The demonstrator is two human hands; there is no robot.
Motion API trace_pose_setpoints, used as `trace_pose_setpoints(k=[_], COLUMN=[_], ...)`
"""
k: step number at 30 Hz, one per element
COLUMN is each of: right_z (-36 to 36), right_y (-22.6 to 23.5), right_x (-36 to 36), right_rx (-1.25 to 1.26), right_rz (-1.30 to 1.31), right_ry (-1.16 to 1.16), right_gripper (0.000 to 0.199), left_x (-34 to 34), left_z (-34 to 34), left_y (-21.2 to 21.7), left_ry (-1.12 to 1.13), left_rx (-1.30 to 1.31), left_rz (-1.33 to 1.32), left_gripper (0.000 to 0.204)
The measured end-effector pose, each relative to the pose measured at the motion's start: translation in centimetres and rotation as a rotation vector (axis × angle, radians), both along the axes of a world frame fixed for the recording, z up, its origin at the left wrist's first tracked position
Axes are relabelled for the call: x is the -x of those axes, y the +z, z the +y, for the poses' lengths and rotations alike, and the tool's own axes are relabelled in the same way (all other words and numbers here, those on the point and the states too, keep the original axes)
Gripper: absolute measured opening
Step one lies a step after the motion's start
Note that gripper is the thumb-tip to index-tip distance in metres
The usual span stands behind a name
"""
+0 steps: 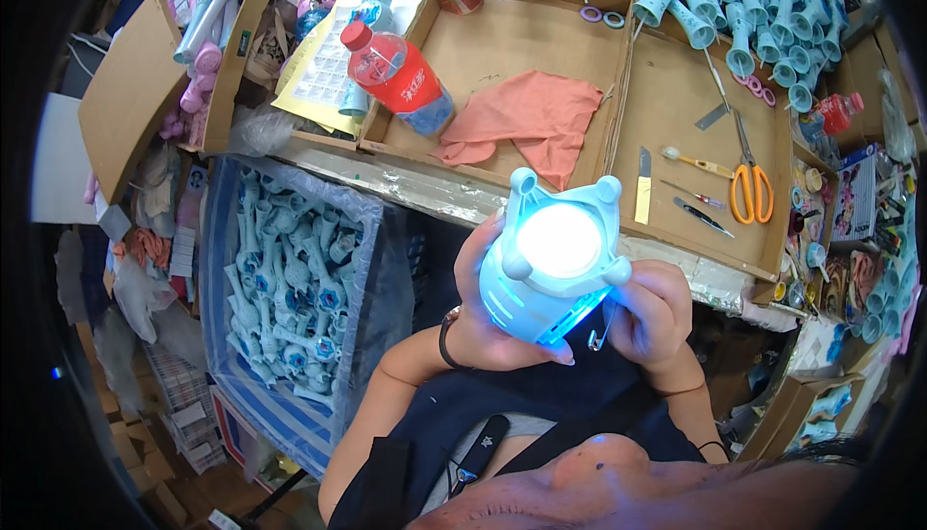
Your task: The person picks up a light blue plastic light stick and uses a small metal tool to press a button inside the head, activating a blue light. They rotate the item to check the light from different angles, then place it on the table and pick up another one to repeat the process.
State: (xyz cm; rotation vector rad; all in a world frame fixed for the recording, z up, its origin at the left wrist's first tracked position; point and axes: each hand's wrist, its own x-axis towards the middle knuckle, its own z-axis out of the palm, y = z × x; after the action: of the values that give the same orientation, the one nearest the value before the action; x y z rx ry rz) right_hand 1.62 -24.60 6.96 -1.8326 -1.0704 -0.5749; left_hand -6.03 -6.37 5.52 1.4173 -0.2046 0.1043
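Observation:
A light-blue lamp-like device [502, 289] with a glowing white round face and rounded knobs at its corners is held up in front of my chest. My left hand [488, 332] wraps around its left side and underside, with the thumb along the bottom. Blue light spills from slots on its side. My right hand [661, 313] is closed at the device's right edge, fingertips pressed together; whatever they pinch is hidden. A small metal clip [595, 341] dangles beside those fingers.
Beyond lies a workbench with cardboard trays [541, 38] holding an orange cloth [536, 120], a red-labelled bottle [401, 81], orange-handled scissors [748, 178], a yellow-handled brush [695, 160] and blades. At left stands a crate [217, 250] of light-blue parts; more parts [744, 18] pile up far right.

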Motion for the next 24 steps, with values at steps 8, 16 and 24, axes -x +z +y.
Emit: trace_pose_setpoints(k=[8,16,24], right_z=[-0.6,-0.7,-0.5], right_y=[0.9,1.5,1.1], right_x=[0.3,0.6,0.7], right_rx=[0.046,0.096,0.037], right_rz=[-0.045,0.003,0.135], right_ry=[-0.004,-0.032,0.022], right_gripper=[0.036,0.037,0.035], left_x=[-0.5,-0.5,-0.6], left_z=[0.2,0.1,0.1], left_y=[1.1,1.1,1.6], left_ry=[-0.008,-0.019,-0.039], left_rx=[-0.193,-0.168,-0.149], left_rz=[-0.214,-0.187,-0.138], left_gripper=[0.120,0.121,0.122])
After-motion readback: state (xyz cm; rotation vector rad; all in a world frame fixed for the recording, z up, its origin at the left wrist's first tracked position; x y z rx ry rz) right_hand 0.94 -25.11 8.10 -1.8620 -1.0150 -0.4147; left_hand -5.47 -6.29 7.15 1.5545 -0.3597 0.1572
